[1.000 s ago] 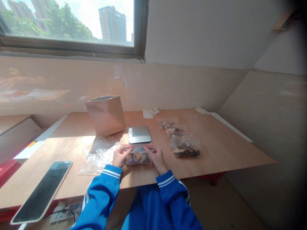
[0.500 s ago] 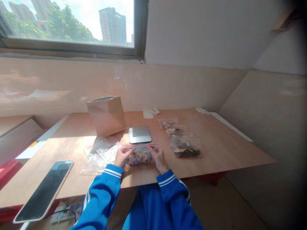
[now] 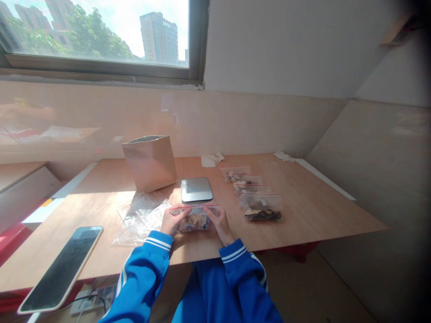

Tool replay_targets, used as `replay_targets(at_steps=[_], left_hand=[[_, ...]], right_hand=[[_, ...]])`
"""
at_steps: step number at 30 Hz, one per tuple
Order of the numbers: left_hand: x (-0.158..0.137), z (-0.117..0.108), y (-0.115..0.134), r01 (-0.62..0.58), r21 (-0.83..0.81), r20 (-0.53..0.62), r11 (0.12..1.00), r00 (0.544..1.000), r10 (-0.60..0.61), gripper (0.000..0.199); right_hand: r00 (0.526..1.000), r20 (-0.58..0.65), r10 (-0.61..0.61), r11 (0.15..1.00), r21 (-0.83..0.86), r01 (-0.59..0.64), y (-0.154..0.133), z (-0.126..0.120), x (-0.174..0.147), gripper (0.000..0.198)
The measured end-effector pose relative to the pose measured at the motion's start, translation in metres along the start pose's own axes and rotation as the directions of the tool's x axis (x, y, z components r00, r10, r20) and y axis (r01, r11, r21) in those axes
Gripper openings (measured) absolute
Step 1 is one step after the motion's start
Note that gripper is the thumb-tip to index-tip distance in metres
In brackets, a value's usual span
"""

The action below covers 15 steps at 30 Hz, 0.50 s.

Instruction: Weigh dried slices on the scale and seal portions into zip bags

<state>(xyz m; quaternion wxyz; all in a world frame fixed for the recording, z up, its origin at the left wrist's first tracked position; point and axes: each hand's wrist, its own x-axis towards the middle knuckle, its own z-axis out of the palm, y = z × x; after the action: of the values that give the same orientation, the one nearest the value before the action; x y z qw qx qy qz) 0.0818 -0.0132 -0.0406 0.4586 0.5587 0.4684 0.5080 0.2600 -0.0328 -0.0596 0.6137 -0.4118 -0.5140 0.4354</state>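
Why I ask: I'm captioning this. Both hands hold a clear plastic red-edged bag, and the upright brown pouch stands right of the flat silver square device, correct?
Not quite: the head view shows the pouch standing left of the device. The left hand and right hand do hold the bag.

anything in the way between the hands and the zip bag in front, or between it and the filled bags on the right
Nothing visible blocks the left hand or the right hand: both grip the zip bag near its top edge. Toward the filled bags, only the right hand itself stands between.
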Motion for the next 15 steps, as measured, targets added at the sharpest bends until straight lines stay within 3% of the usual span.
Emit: replay_targets(at_steps=[8, 15], left_hand=[[0.0001, -0.0009, -0.0023, -0.001, 0.012, -0.011, 1.0, 1.0, 0.001, 0.029], [0.0008, -0.0009, -0.0034, -0.002, 0.002, -0.009, 1.0, 1.0, 0.002, 0.03]], right_hand=[[0.998, -0.033, 0.054, 0.997, 0.061, -0.052, 0.0035, 0.0023, -0.0004, 0.029], [0.992, -0.126, 0.015, 1.0, 0.004, -0.014, 0.0085, 0.0032, 0.002, 0.029]])
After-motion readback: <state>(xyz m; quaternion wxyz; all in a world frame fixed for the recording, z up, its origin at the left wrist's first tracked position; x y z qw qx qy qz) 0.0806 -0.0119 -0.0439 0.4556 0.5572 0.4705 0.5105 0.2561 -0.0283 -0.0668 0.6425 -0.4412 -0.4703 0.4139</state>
